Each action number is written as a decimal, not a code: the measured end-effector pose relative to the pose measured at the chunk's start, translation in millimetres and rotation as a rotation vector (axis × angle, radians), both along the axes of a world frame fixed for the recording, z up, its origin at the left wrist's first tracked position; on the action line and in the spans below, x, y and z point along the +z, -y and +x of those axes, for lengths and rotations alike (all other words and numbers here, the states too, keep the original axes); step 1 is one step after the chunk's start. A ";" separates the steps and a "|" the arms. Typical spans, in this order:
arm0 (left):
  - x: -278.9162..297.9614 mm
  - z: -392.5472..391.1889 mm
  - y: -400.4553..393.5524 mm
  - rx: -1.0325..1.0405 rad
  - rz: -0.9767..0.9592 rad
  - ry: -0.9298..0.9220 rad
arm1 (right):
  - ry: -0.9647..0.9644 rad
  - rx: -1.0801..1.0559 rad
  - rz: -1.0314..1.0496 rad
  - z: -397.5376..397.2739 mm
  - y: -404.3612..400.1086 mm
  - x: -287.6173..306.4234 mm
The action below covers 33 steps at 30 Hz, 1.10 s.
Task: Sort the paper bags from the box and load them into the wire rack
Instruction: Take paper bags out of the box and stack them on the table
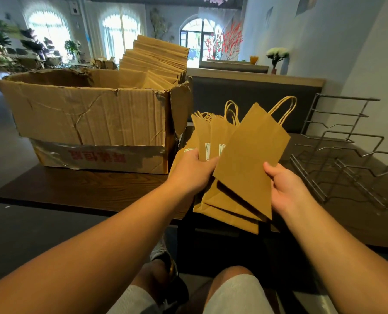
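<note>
A fan of several flat brown paper bags (218, 141) with twisted handles is held above the table's near edge. My left hand (194, 169) grips the fan from the left, thumb on top. My right hand (283, 186) pinches the front bag (252, 155), which is plain side up and tilted right. A torn cardboard box (86, 118) stands on the left of the table, with many more folded bags (156, 62) upright at its back right. The grey wire rack (344, 152) stands on the right, nothing in its slots.
The dark wooden table (79, 189) carries the box and the rack. A dark bench back with a wooden ledge (256, 80) runs behind it. A white wall stands close behind the rack. My knees are below the table's edge.
</note>
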<state>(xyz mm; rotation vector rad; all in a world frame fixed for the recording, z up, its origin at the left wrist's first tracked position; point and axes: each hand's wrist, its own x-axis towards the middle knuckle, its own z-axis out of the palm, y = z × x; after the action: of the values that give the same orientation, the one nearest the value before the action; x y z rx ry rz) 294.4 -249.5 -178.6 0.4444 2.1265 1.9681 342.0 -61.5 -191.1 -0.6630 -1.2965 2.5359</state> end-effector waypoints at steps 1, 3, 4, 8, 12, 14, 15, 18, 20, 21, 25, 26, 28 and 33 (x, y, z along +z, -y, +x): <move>-1.3 -1.6 -0.3 0.005 0.022 0.026 | -0.001 -0.001 -0.003 -1.6 0.8 1.2; -1.8 -4.1 1.6 0.040 0.069 0.044 | -0.005 -0.022 -0.003 -4.2 1.5 5.8; -1.3 -5.5 3.2 0.071 0.077 0.032 | -0.006 -0.035 0.006 -6.0 0.2 7.8; 5.3 -9.1 10.9 0.133 0.016 -0.100 | 0.013 -0.025 0.054 -8.4 -7.5 20.4; 15.4 -13.1 6.6 0.109 -0.094 -0.231 | -0.038 -0.031 0.114 -3.7 -9.6 33.7; 20.7 -16.4 0.2 0.105 -0.138 -0.266 | -0.107 -0.048 0.077 -0.8 -8.4 36.4; 23.1 -18.0 -3.5 0.098 -0.157 -0.281 | -0.125 -0.049 0.060 0.1 -8.1 36.6; 28.9 -21.0 -13.8 0.057 -0.179 -0.292 | -0.188 0.006 0.128 -2.7 -6.0 33.7; 32.2 -21.3 -19.0 0.030 -0.159 -0.275 | -0.180 0.048 0.240 -9.5 1.4 33.3; 33.0 -22.3 -21.8 0.017 -0.145 -0.269 | -0.182 0.071 0.331 -13.7 4.3 32.9; 21.1 -33.0 -30.1 0.025 -0.044 -0.236 | -0.125 0.073 0.664 -38.3 8.4 11.6; 12.7 -37.9 -30.5 0.026 -0.004 -0.213 | -0.098 0.072 0.766 -43.8 8.5 2.4; -7.2 -43.8 -27.6 0.023 0.076 -0.130 | -0.021 0.054 0.965 -48.8 13.5 -14.4; -39.5 -58.1 -23.0 0.040 0.228 0.023 | 0.048 -0.082 1.120 -55.3 12.4 -38.1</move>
<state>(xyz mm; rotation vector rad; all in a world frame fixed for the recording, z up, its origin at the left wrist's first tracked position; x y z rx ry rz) 236.3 -226.6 -218.1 0.4175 1.9198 2.2373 286.7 -73.9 -229.2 -0.4661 -2.2617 1.3341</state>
